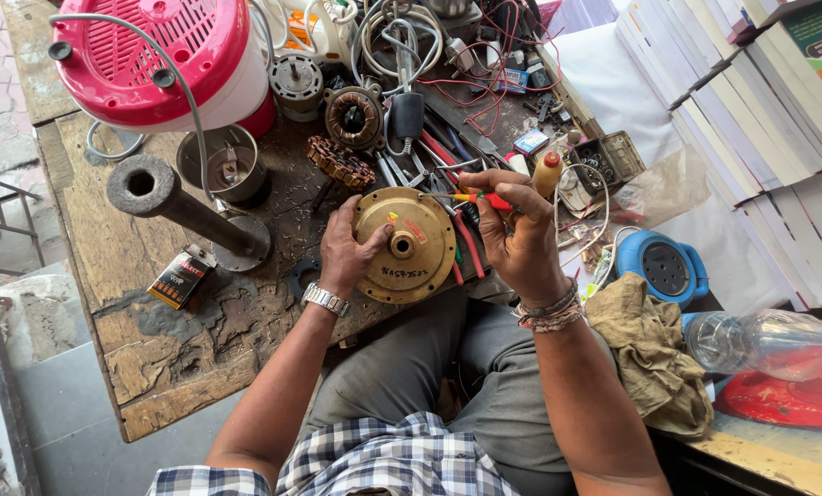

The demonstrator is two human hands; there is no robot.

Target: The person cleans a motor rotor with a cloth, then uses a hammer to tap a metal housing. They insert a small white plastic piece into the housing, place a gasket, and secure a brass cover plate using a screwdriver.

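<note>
Overhead view of a cluttered wooden workbench (154, 312), seen from a head-worn camera. At the centre of the frame lies a round brass-coloured motor housing (411, 241) with a short hub at its middle, resting flat at the near edge of the bench, just above the person's lap. The left hand (347, 250), with a metal wristwatch (326, 298) on its wrist, grasps the left rim of the housing, the thumb laid across its top face and the fingers curled around the edge. The right hand (514, 230), right of centre, closes its fingers around a red-and-yellow-handled screwdriver (480, 197), whose thin shaft points left and meets the upper right rim of the housing. Beaded bracelets (551, 312) ring the right wrist.

Directly above the housing lie a copper-wound stator (340, 163), a second coil assembly (354, 117) and a scatter of hand tools and red wires (484, 87). In the upper left stands a pink-and-white appliance (168, 60); below it are a metal cup (223, 165) and a thick dark pipe on a base (181, 207). A small printed packet (181, 276) lies left of the left hand. At the right of the frame are a blue round device (664, 266), a brown rag (650, 354), a clear plastic bottle (760, 340) and stacked books (751, 110).
</note>
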